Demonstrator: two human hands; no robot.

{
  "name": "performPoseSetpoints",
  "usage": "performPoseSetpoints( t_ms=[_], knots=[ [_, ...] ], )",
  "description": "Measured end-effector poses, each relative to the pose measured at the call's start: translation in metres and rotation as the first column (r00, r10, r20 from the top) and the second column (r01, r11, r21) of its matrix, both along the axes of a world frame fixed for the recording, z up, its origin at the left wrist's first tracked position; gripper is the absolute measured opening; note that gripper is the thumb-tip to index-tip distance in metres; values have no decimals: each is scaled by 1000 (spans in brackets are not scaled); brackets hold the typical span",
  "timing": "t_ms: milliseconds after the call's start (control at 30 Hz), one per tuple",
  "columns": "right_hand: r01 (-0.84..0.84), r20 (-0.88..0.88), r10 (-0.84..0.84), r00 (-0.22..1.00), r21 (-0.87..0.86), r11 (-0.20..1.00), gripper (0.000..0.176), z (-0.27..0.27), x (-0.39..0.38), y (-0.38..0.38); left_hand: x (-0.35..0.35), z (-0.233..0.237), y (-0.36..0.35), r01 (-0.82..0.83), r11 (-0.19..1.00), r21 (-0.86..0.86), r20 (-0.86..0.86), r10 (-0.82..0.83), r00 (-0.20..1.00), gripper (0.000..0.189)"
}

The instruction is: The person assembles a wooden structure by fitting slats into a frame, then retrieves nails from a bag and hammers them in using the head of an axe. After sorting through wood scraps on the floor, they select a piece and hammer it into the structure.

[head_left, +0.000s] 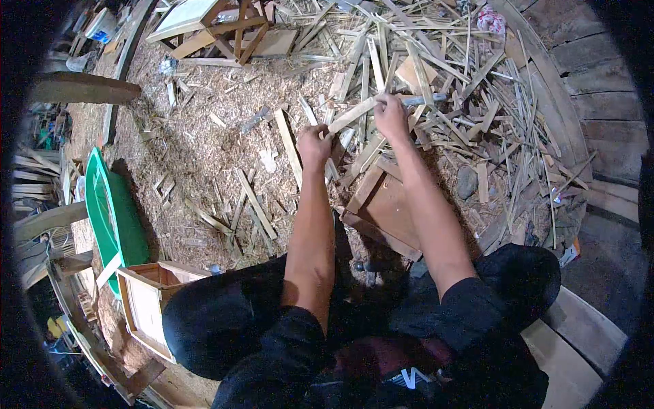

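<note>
A short flat strip of wood [353, 114] spans the gap between my two hands, out in front of me over the wood scraps. My left hand [315, 146] has its fingers closed on the strip's near left end. At the far right end, my right hand [391, 117] pinches it between thumb and fingers. A grey-blue tool-like piece [424, 99] lies just right of my right hand. Below the hands, a wooden frame with a brown panel [388, 208] rests close to my knees, partly covered by my right forearm.
Loose sticks [504, 116] pile up at the right, beside a wooden wall [606, 129]. Sawdust [225, 129] covers the ground. To the left stand a green tub [126, 211] and a wooden box [146, 307]. A wooden frame structure [204, 27] sits at the back; a hammer-like tool [369, 269] lies between my legs.
</note>
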State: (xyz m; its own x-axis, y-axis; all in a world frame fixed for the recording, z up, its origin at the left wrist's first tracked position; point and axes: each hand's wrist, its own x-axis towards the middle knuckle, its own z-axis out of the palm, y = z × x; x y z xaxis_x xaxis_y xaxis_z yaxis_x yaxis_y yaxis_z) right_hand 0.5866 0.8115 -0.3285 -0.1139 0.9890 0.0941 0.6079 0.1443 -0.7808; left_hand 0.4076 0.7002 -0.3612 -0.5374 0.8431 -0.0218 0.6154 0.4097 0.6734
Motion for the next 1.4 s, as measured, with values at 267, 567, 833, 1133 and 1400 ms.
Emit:
performPoseSetpoints(
  t_ms=[267, 567, 833, 1133, 1400],
  knots=[
    [-67, 165, 64, 984, 10, 998, 19, 1, 4, -1, 1, 13, 1, -49, 993, -107, 306, 80, 949, 28],
    [128, -173, -112, 979, 86, 988, 25, 11, -7, 2, -10, 30, 15, -108, 993, 48, 979, -26, 200, 20],
    [-47, -257, -8, 966, -206, 977, 21, -10, 2, 12, -14, 39, 26, -182, 983, 34, 910, 45, 413, 27],
    [30, 159, -82, 984, 307, 951, 27, -1, 12, -1, -15, 8, 10, -604, 759, 243, 544, 409, 733, 18],
    [87, 185, -78, 980, -38, 996, 17, -22, 38, 12, 18, 35, 6, 21, 1000, 16, 611, -27, 791, 19]
  ],
)
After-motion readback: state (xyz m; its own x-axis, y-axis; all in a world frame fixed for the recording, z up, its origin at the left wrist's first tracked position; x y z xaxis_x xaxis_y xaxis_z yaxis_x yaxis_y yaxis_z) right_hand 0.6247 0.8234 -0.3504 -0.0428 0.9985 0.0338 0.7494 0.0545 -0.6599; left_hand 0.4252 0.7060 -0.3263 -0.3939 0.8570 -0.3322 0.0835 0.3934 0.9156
